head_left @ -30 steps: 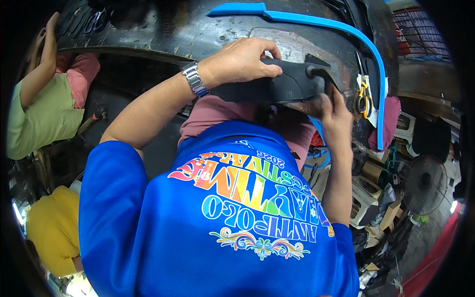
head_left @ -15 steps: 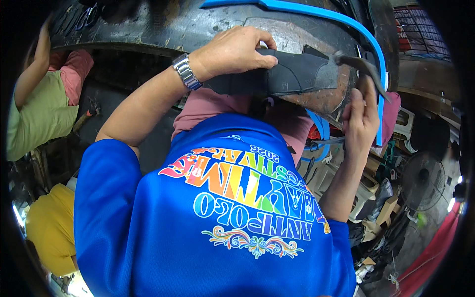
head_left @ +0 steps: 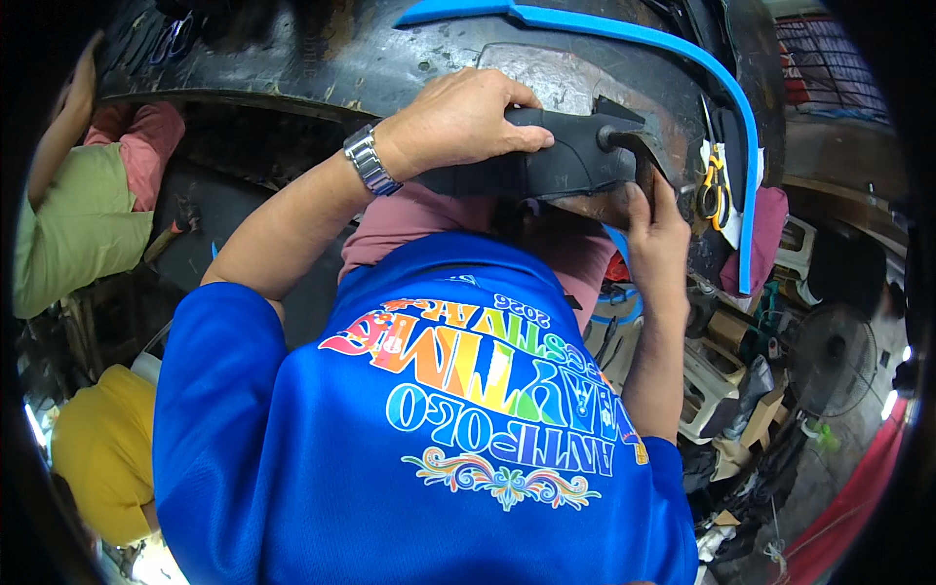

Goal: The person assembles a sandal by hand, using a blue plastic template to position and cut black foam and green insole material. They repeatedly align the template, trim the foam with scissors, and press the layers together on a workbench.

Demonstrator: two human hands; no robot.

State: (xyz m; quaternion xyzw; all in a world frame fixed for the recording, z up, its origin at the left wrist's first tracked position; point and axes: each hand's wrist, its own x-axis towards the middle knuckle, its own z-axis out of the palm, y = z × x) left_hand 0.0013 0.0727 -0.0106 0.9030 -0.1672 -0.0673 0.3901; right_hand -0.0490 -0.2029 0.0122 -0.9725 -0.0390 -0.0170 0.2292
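Note:
A dark, flat piece of black sheet material (head_left: 575,166), like leather with curved seams, lies at the near edge of the worktable (head_left: 380,58). My left hand (head_left: 473,117) rests over its left part, thumb and fingers closed on its upper edge. My right hand (head_left: 655,219) is wrapped round a hammer (head_left: 639,148), whose dark metal head is down on the right part of the piece. Its handle is largely hidden by my fingers.
Yellow-handled scissors (head_left: 715,190) lie at the table's right side, inside a curved blue strip (head_left: 736,83). Further right are a maroon cloth (head_left: 756,239) and a standing fan (head_left: 834,361). Another person's arm (head_left: 66,127) and green garment (head_left: 83,214) are at left.
My right hand and the hammer have moved left, and the hammer head has come farther onto the black piece. The scissors now show. My left hand keeps its hold.

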